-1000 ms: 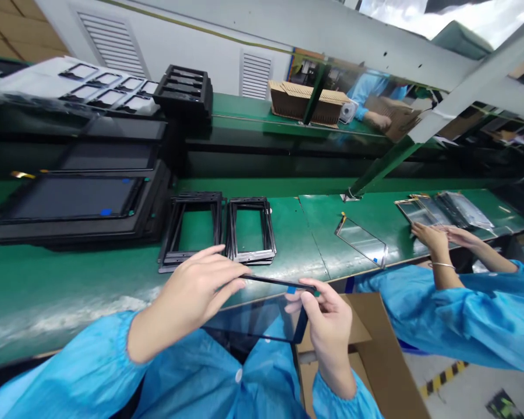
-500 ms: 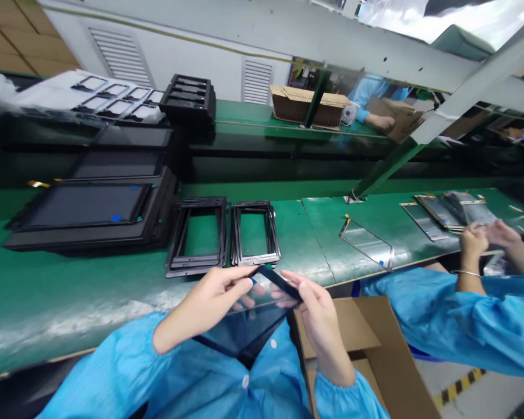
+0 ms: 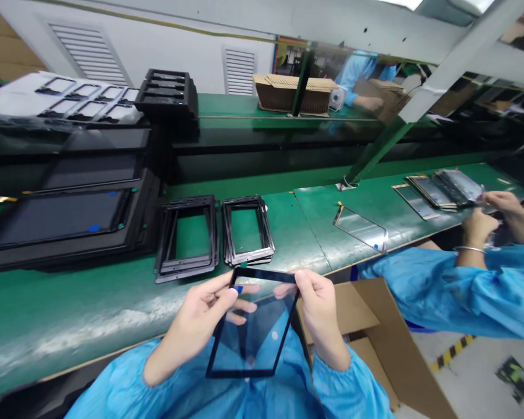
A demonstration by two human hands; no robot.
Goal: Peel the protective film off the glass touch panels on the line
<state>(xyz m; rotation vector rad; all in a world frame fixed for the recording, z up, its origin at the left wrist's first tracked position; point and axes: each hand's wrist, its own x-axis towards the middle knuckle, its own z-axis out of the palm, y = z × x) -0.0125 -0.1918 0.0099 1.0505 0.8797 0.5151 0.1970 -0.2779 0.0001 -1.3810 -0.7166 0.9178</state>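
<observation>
A clear glass touch panel with a black border [image 3: 255, 337] is held between my two hands in front of my chest. My left hand [image 3: 209, 305] grips its upper left edge, thumb by a small blue tab and fingers seen through the glass behind. At the upper right corner my right hand [image 3: 317, 302] pinches the panel, its fingers partly hidden behind. Just beyond the panel, two piles of black rectangular frames, a left pile [image 3: 187, 233] and a right pile [image 3: 248, 230], lie on the green bench [image 3: 91, 314].
Dark screens in black trays [image 3: 61, 218] stand stacked at left. A glass panel [image 3: 360, 228] lies right of centre, near a slanted post [image 3: 375, 148]. A co-worker's hands [image 3: 480, 227] are by more panels [image 3: 441, 186]. An open cardboard box [image 3: 388, 343] is at my right.
The touch panel has turned from a steep slant to face me, showing its whole surface. My hands have shifted with it. The view has swung slightly right.
</observation>
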